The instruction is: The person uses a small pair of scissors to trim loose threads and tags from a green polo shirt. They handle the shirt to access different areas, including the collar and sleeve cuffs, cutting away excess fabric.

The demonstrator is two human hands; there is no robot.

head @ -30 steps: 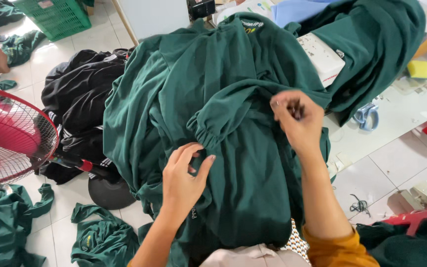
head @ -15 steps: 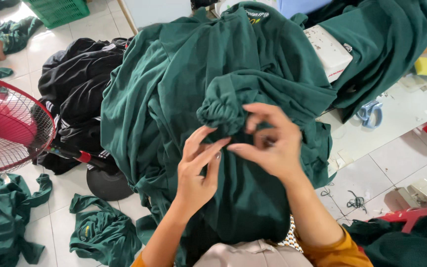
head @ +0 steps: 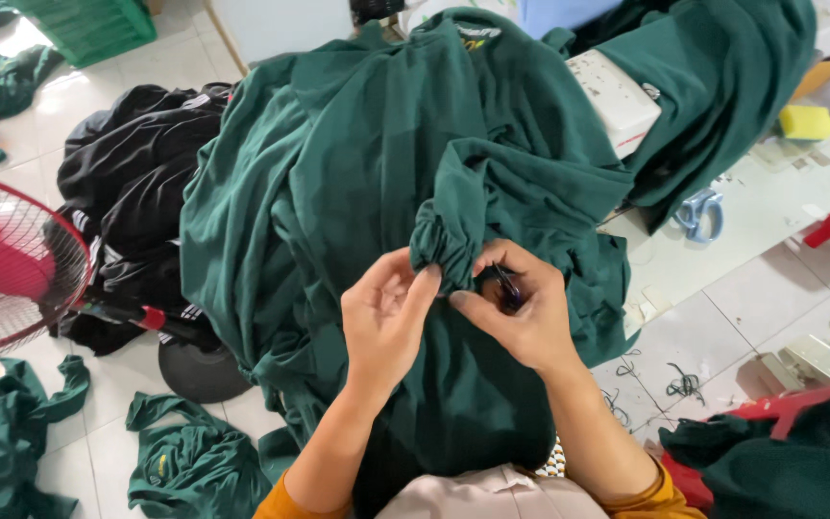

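Note:
A big dark green garment is draped over a heap in front of me and onto my lap. My left hand pinches its gathered elastic cuff from the left. My right hand holds a small dark thread snip against the cuff, fingers closed around it. Both hands meet at the cuff, about the middle of the view.
A pink floor fan stands at the left beside a pile of black clothes. Green garments lie on the tiled floor. A white sewing machine, blue scissors and a yellow sponge sit on the table at right.
My right hand came down from the upper right to the cuff. My left hand rose to meet it, and the cuff is now bunched between both hands.

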